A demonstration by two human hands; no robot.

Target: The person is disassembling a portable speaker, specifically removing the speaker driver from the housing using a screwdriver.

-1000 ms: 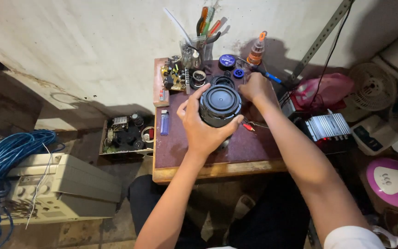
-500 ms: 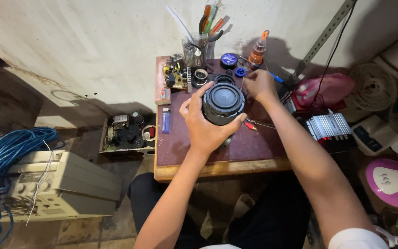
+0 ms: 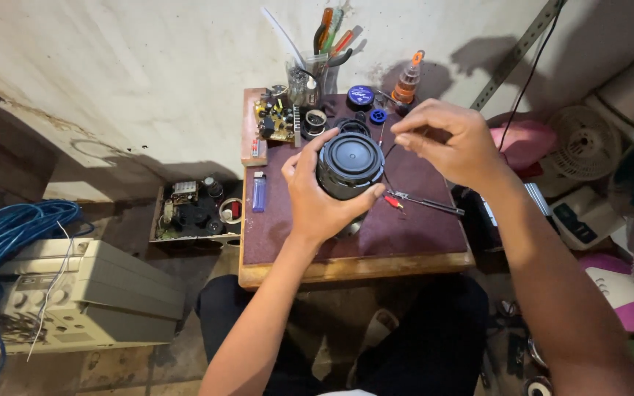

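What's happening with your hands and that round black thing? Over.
Left hand grips black speaker. Right hand pinches thin wire beside it. Red-tipped probes lie close on board.

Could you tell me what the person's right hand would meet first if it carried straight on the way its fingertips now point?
The right hand points leftward, fingertips pinched. Carried straight on, it would probably meet the top edge of the black speaker held in the left hand, though depth is unclear and it might pass just above.
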